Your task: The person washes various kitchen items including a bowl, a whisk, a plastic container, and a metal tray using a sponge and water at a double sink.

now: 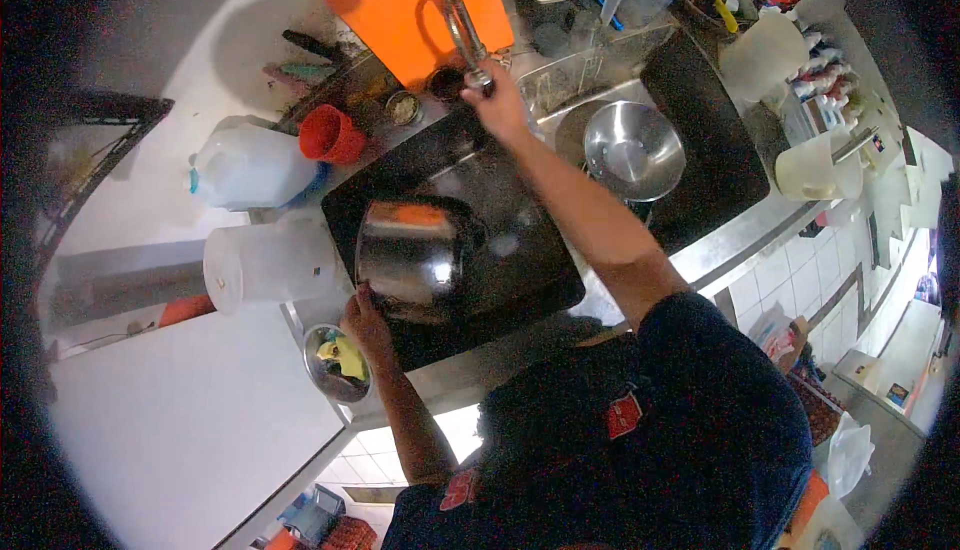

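A shiny stainless steel pot [412, 257] is tipped on its side over the left basin [510, 250] of a double sink. My left hand [369, 329] grips its near left edge, thumb against the metal. Further back, my right hand [499, 100] is closed around the base of a curved metal faucet [463, 32] between the two basins. The pot's opening faces right, and its inside is mostly hidden. A steel mixing bowl [635, 151] sits in the right basin, with light reflecting inside it. Whether water runs from the faucet cannot be made out.
Behind the faucet leans an orange cutting board [420, 10]. Left of the sink are a red plastic cup [330, 134], a large plastic jug [255, 166], a translucent container [266, 263] and a small bowl with a yellow cloth [337, 362]. Plastic containers [817, 167] line the right.
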A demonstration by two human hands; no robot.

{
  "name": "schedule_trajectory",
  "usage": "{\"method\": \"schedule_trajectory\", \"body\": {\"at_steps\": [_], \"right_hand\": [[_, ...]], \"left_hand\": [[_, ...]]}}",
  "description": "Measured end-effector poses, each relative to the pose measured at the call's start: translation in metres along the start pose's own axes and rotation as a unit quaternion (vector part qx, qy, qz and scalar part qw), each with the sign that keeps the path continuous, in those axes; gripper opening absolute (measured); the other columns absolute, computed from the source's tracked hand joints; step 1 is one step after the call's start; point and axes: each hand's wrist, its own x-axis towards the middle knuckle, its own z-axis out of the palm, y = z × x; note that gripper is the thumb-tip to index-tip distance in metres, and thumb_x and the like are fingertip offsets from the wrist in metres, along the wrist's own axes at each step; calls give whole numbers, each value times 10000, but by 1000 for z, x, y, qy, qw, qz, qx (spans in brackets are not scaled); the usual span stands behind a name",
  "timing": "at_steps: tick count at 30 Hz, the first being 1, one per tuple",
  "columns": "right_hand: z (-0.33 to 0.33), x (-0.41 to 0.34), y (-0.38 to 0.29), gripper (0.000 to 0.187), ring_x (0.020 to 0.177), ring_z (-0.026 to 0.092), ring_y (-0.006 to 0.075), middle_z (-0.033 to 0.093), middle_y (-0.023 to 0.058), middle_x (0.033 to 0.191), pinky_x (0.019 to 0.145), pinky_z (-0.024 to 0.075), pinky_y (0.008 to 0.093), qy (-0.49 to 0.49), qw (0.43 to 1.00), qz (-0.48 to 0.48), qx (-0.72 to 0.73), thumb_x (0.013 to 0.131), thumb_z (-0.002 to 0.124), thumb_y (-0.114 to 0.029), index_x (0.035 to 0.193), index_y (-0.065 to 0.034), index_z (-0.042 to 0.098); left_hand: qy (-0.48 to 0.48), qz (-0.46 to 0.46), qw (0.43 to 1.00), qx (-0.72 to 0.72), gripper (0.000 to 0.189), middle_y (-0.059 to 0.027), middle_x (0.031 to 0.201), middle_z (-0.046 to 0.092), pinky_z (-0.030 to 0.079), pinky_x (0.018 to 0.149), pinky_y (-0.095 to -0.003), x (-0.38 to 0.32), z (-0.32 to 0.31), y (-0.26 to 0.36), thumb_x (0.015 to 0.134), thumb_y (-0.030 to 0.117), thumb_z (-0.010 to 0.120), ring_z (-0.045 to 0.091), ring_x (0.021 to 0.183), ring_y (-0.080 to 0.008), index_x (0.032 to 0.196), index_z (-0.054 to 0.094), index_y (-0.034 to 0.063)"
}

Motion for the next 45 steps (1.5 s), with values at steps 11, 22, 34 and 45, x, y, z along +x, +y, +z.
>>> {"method": "schedule_trajectory", "body": {"at_steps": [11,22,34,45], "right_hand": [[-102,-8,-5,446,910,535,148,586,23,996,849,421,296,-226,972,67,6,787,708,-356,1107,-84,559],[-210,-103,9,468,969,590,300,577,213,1121,834,465,381,256,941,118,-188,769,656,-200,1171,-2,521],[-602,-97,-11,523,838,565,364,476,191,1076,602,500,484,425,839,319,120,760,613,-285,1106,65,435],[-546,-115,-41,341,469,576,357,484,231,851,377,504,423,301,900,277,152,723,405,17,1050,110,430]], "left_hand": [[41,16,990,-134,454,-144,832,667,450,672,-340,-8,-3,-21,926,381,491,574,731,-199,971,657,-39],[111,53,973,-197,454,-211,1026,634,510,763,-391,-39,-12,-1,939,368,448,622,896,-292,1002,651,-33],[96,-12,971,-218,560,-212,1111,596,460,809,-380,-103,-8,15,948,426,406,597,925,-256,1158,551,-72],[274,162,944,-83,448,-302,1076,572,454,803,-424,-164,17,22,969,292,406,572,934,-355,1162,507,-99]]}}
